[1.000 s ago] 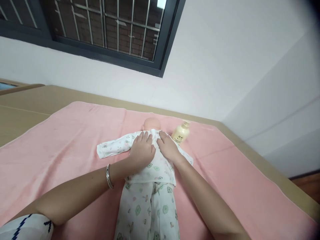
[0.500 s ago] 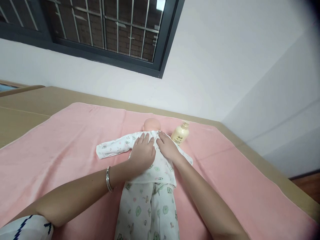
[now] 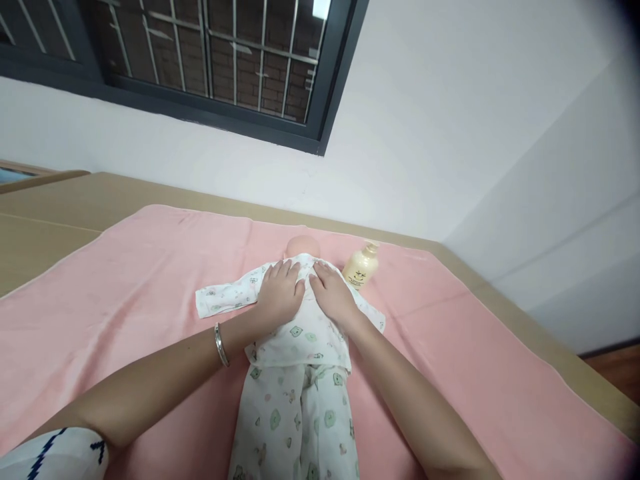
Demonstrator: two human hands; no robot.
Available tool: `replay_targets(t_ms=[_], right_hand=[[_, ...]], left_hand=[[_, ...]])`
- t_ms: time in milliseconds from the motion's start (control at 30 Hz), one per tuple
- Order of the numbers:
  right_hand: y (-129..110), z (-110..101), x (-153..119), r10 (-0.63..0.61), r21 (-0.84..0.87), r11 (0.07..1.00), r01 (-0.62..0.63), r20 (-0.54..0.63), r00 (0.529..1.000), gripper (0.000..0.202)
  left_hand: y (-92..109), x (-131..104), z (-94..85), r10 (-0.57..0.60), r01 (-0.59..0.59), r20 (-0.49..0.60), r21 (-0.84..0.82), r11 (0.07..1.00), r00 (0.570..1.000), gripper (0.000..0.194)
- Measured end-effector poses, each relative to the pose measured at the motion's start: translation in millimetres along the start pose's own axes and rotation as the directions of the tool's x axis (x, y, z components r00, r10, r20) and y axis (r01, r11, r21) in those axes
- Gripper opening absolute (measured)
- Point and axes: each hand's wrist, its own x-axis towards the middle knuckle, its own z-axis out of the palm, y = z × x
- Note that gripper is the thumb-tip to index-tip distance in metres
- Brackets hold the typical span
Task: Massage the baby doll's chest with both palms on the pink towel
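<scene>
Collar (image 3: 303,257) is being nudged toward twelve o'clock, so more doll head (image 3: 303,245) is being covered (barely, tbh); left hand (image 3: 279,293) and right hand (image 3: 334,293) are being spread palm-down on the shirt (image 3: 305,340), pink sheet (image 3: 450,373) underneath.

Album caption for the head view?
Left hand and right hand rest on a doll in white printed clothes, a pale yellow bottle nearby on pink cloth.

Your left hand (image 3: 279,292) and right hand (image 3: 334,295): palm-down, just apart, fingers (image 3: 284,270) pointing far; arms (image 3: 160,380) angled in from near left and right.
</scene>
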Motion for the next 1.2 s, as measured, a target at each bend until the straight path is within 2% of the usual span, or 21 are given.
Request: replay_targets(t_ms=[100, 333, 500, 633, 733, 900, 1100, 1200], right_hand=[[7, 3, 4, 0.004, -0.021, 1.0, -0.004, -0.019, 1.0, 0.05], [9, -1, 7, 0.066, 0.01, 0.998, -0.067, 0.048, 0.997, 0.051], [-17, 3, -11, 0.063, -0.151, 0.987, -0.055, 0.045, 0.997, 0.054], [-32, 5, -24, 0.026, -0.161, 0.987, -0.021, 0.029, 0.999, 0.054], [-18, -1, -14, 0.016, -0.075, 0.997, -0.015, 0.012, 1.0, 0.047], [8, -6, 6, 0.032, 0.015, 0.999, -0.032, 0.011, 0.999, 0.041], [-17, 3, -17, 0.05, -0.092, 0.995, -0.045, 0.048, 0.998, 0.054], [-22, -1, -20, 0.056, -0.074, 0.996, -0.051, 0.058, 0.997, 0.051]], left_hand=[[2, -2, 0.9, 0.002, -0.002, -0.017, -0.004, 1.0, 1.0, 0.047], [8, -7, -6.2, 0.041, -0.041, 0.0, 0.02, 0.999, 0.999, 0.043], [1, 5, -15.5, 0.043, -0.042, 0.07, -0.019, 0.999, 0.997, 0.044], [-5, 14, -16.6, 0.011, -0.005, 0.122, -0.053, 0.999, 0.992, 0.044], [1, 6, -11.7, 0.006, -0.007, 0.078, 0.01, 1.0, 0.997, 0.047], [15, -12, -9.4, 0.081, -0.084, 0.05, 0.046, 0.995, 0.995, 0.047], [-3, 10, -18.8, 0.012, -0.005, 0.116, -0.064, 0.998, 0.993, 0.045], [-5, 14, -17.2, -0.013, 0.021, 0.117, -0.063, 0.998, 0.993, 0.045]])
